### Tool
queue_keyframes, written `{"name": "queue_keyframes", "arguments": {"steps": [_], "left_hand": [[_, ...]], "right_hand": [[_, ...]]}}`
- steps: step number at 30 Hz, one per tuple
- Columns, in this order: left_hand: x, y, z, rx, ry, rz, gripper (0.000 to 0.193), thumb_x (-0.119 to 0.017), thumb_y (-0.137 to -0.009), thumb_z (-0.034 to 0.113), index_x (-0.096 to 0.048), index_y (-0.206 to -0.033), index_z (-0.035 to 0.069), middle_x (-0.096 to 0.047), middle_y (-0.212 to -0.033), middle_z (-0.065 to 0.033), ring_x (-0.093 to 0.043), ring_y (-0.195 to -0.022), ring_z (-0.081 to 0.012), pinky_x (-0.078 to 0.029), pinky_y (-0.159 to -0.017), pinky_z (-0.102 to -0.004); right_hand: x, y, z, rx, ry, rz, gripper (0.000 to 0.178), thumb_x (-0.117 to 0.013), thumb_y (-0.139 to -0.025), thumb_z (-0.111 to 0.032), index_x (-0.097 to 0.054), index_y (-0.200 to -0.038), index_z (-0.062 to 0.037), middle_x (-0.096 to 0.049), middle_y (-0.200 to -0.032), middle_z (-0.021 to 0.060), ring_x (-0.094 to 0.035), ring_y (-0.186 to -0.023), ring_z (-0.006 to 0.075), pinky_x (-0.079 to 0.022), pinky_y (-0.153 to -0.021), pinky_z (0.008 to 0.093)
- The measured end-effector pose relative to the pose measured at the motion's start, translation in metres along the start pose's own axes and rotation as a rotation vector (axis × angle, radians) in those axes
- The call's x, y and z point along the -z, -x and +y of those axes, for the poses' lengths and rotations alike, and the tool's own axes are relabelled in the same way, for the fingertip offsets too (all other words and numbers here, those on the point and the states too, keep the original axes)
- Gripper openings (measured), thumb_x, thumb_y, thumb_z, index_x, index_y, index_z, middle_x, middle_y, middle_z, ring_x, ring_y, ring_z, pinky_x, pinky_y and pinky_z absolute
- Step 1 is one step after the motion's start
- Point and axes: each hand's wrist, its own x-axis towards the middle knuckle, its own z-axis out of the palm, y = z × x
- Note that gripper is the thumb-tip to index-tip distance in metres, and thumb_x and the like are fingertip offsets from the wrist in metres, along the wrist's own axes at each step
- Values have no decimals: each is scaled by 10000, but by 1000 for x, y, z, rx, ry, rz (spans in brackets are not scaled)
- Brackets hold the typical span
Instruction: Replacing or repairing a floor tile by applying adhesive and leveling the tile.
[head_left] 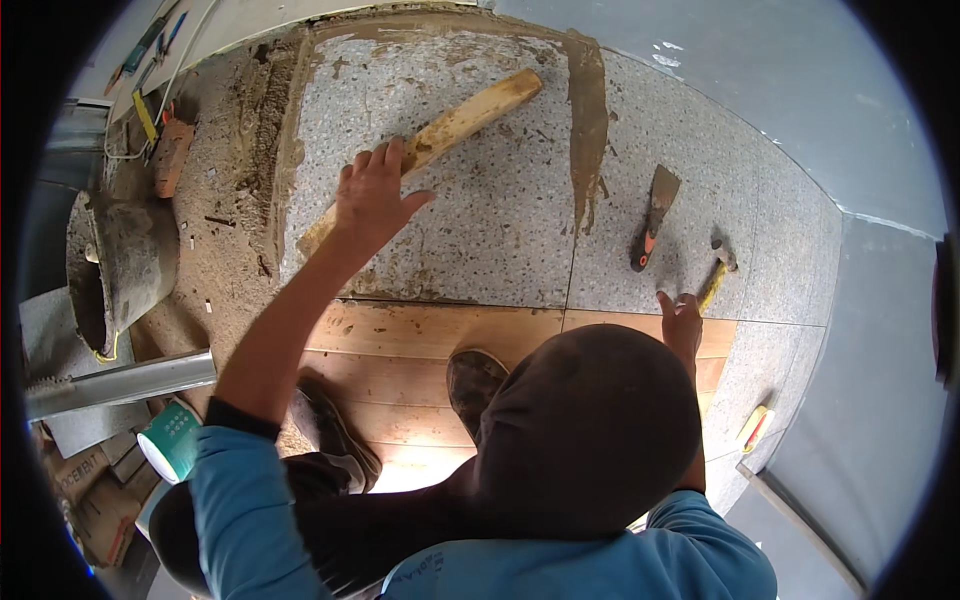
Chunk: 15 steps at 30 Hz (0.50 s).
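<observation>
My left hand [374, 200] straddles a long wooden batten [475, 112], fingers over its far side and thumb out on the near side. The batten lies slantwise across a large speckled grey tile [490, 215] smeared with mortar. To the right, my right hand [682, 322] is closed at the handle end of a hammer [716, 280] with a yellow handle, its head pointing away from me; one finger stands apart. A putty knife [655, 218] with an orange and black handle lies on the neighbouring tile, left of the hammer.
Wet mortar [588, 130] fills a strip between tiles. Leftward are rough sand [225, 210], a brick [173, 158], a dirty black bucket [135, 255], a metal channel [130, 385] and a teal tub [170, 440]. A yellow-edged float-like thing [755, 428] lies by the right wall [850, 330].
</observation>
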Motion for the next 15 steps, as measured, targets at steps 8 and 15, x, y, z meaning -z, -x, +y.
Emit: {"name": "queue_keyframes", "arguments": {"steps": [8,15], "left_hand": [[-34,-13,7,223,87,165,508,-788,-923,423,-595,-1209,49,-700,-1133,-156,-665,-1131,-371,-507,-987,-528],[-27,-23,-6,169,129,190,463,-789,-924,377,-589,-1193,58,-687,-1129,-151,-674,-1106,-352,-584,-873,-499]], "right_hand": [[-2,-26,65,4,7,355,495,-761,-942,-416,-643,-1089,41,-676,-1081,244,-675,-967,397,-529,-842,493],[-2,-65,100,-188,-459,102,380,-751,-936,-313,-616,-977,40,-620,-733,138,-646,-664,289,-544,-632,440]]}}
